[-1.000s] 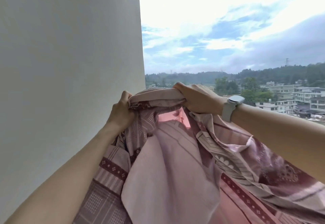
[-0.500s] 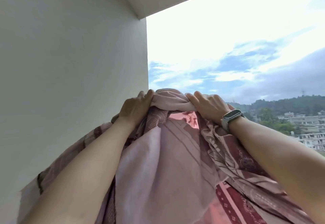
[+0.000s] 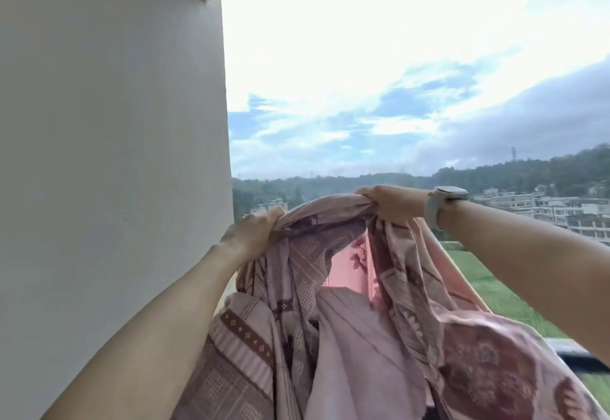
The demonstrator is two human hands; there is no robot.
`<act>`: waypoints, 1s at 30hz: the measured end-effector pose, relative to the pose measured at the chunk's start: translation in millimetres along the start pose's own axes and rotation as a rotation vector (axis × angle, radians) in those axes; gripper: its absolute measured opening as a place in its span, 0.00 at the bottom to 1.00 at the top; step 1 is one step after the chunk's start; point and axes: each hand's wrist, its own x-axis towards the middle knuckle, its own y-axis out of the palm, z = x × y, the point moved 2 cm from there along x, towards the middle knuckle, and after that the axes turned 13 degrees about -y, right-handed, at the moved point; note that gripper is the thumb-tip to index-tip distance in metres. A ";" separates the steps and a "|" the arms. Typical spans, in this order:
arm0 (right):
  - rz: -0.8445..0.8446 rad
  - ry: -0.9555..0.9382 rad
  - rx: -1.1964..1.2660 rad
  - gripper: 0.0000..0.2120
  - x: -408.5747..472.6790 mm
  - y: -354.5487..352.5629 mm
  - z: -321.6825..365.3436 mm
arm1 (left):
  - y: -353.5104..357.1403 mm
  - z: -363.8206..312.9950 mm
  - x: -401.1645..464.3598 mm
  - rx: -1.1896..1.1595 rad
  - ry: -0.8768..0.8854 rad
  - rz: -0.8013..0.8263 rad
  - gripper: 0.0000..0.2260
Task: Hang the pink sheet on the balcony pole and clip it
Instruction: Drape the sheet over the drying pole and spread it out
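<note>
Gripping the bunched top edge with both hands, the person holds the pink sheet (image 3: 346,304) up in front of the open balcony, and the head view is the only one on offer. The left hand (image 3: 251,233) is clenched round a gathered fold on the wall side, knuckles up; the right hand (image 3: 389,203), a pale watch (image 3: 444,203) on its wrist, is clamped on the same edge a little higher and further out. Between the two fists the cloth runs as a tight, rope-like ridge, and everything below hangs in heavy crumpled folds toward the bottom of the frame, patterned side and plain pink side mixed together. No pole shows clearly; a thin pale line slanting down behind the cloth on the right might be a rail, but I cannot tell. No clip is in sight either. The white wall (image 3: 109,155) stands close on the left, sky and hills beyond. By my reading, the job here is spreading: the hands probably want to slide apart along that edge so it flattens out before going over anything. Keeping both grips firm matters, since a dropped edge out here looks hard to recover.
</note>
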 end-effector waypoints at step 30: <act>-0.516 -0.134 -0.133 0.14 -43.4 -17.9 177.8 | -81.8 65.2 -197.2 -0.152 -0.142 -0.322 0.37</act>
